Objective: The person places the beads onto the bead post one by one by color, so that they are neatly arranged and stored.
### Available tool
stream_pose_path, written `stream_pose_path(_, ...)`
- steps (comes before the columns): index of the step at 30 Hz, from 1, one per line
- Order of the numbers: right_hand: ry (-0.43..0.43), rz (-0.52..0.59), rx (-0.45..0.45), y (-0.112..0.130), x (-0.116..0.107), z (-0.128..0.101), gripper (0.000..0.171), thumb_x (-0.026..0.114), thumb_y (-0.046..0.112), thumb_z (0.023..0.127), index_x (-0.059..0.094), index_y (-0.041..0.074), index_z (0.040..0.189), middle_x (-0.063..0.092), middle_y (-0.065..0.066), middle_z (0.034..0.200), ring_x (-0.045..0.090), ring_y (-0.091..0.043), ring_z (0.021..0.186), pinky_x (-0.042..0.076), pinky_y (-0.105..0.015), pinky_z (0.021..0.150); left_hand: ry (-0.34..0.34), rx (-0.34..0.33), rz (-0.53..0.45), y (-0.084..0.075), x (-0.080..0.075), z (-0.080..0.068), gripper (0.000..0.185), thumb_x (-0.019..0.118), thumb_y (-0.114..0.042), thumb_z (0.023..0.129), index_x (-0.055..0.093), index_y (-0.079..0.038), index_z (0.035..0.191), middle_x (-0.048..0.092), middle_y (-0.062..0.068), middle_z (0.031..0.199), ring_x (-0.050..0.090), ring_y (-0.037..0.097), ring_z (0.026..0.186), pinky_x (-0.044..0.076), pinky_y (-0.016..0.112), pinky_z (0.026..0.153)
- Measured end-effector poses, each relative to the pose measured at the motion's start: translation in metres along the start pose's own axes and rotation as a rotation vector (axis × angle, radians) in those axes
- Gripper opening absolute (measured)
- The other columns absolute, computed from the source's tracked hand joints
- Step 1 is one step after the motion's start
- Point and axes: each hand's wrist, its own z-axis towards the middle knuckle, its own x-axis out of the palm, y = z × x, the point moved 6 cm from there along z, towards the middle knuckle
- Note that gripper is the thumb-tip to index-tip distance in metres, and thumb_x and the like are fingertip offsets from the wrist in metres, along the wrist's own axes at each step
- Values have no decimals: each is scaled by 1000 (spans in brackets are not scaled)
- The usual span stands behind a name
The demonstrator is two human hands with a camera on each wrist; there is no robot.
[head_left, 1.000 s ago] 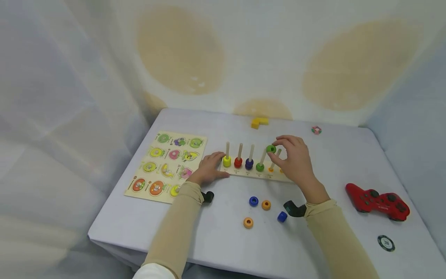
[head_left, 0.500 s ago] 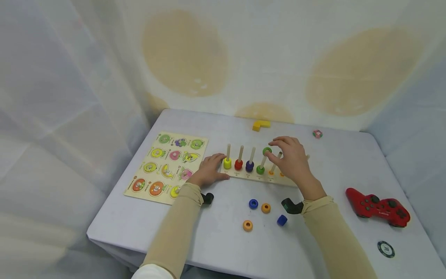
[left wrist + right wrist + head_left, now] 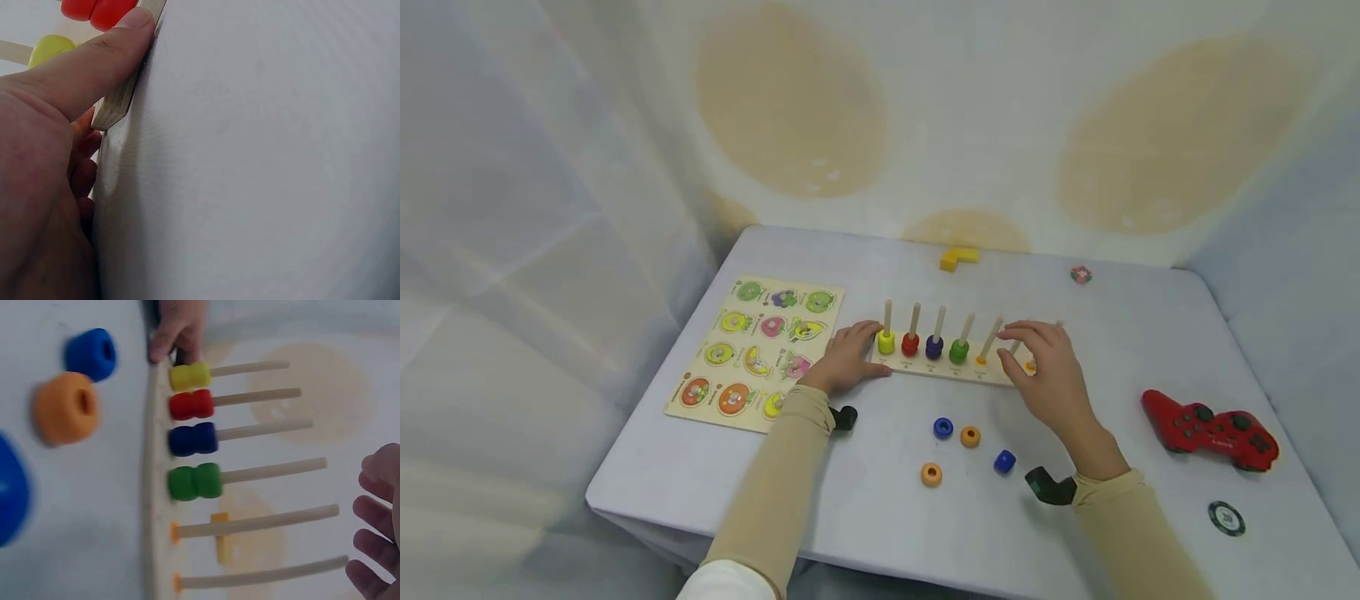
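My left hand [image 3: 847, 358] grips the left end of a wooden peg board [image 3: 917, 367], thumb along the front edge and fingers behind. In the right wrist view, yellow beads [image 3: 190, 375], red beads [image 3: 192, 404], blue beads [image 3: 193, 439] and green beads [image 3: 195, 481] sit in pairs on separate pegs. The two nearest pegs in that view have only orange rings at their feet. Over the board's right part is my right hand [image 3: 1054, 379], its fingers bent loosely and apart from the thumb, holding nothing.
Before the board lie a blue bead [image 3: 943, 428], two orange beads [image 3: 970, 437] and another blue bead [image 3: 1004, 462]. A fruit puzzle board [image 3: 745, 350] lies left. Yellow blocks [image 3: 958, 257] are behind; a red game controller [image 3: 1212, 430] and a round chip [image 3: 1227, 518] lie right.
The green bead has gone down its peg onto the other green one, and my right hand has let go and moved right. My left hand stays on the board.
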Motion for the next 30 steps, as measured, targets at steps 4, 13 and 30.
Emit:
stream_pose_path(4, 137, -38, 31, -7, 16, -31, 27, 79, 15, 89, 71, 7, 113, 68, -13, 121, 57, -34, 119, 47, -56, 101, 3, -7, -11, 1, -2, 0, 91, 79, -51, 85, 33, -25, 159, 27, -1, 169, 24, 33, 154, 19, 54, 128)
stream_pose_path(13, 359, -79, 98, -15, 61, -83, 41, 87, 29, 80, 72, 12, 114, 67, -11, 126, 57, -37, 123, 47, -61, 98, 17, -12, 1, 0, -2, 0, 91, 78, -50, 86, 31, -25, 160, 25, 0, 169, 22, 34, 155, 17, 55, 128)
stream_pose_path(30, 337, -63, 200, -18, 65, -90, 26, 84, 23, 84, 72, 12, 104, 68, -12, 123, 56, -38, 125, 44, -62, 105, 36, 0, -17, -3, -2, -3, 88, 74, -49, 91, 27, -26, 162, 22, -1, 171, 17, 34, 157, 13, 55, 129)
